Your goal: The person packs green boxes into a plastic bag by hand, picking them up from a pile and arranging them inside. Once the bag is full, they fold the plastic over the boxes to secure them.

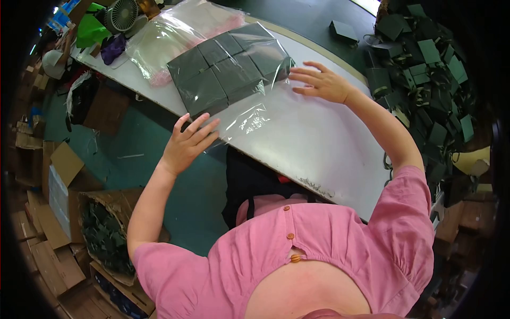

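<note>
Several dark green boxes [228, 69] lie side by side in a block on the white table [313, 133], inside a clear plastic bag [249, 119]. The bag's loose end reaches toward the table's near edge. My left hand [188, 143] is at the block's near left corner, by the plastic, its fingers apart. At the block's right end is my right hand [321, 83], its fingers spread beside the plastic. Whether either hand presses on the film is too fine to tell.
Clear bags with pink edges [175, 37] lie behind the block. A fan [122, 16] stands at the back left. A heap of dark green boxes [425, 80] rises at the right. Cardboard boxes [56, 260] fill the lower left. A person [54, 61] is at the far left.
</note>
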Available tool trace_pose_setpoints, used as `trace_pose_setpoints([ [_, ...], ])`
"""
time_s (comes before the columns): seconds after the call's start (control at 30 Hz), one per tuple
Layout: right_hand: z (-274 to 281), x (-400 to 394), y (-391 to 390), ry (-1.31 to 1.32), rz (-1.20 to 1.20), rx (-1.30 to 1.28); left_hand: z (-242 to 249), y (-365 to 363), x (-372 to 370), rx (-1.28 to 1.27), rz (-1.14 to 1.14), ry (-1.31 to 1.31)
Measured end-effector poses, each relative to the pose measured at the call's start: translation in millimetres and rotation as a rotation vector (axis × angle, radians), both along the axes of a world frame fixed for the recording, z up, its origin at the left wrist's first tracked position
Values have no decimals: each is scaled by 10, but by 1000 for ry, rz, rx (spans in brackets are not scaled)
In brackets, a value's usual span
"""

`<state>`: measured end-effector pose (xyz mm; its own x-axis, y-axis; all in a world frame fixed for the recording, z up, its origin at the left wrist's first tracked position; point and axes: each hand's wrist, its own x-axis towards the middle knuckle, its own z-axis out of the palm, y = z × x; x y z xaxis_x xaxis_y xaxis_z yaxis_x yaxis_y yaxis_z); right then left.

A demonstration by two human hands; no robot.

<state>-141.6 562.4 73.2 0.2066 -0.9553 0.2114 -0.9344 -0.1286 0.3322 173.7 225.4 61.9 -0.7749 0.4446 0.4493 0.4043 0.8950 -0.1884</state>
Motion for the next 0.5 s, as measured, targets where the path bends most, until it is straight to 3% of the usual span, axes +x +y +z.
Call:
trace_pose_setpoints([
  [0.1,-67,-97,-74,-60,91,33,-112,-193,-80,-54,-63,-14],
  [0.23,-223,-187,-68,-347,-11,-1,-227,-303,-46,53,-49,-38],
  [0.4,-427,-207,-18,-875,-149,-197,-355,-153,-38,411,73,76],
  [0.5,-507,-133,-118,-914,-67,-434,-575,-45,-32,675,155,216],
])
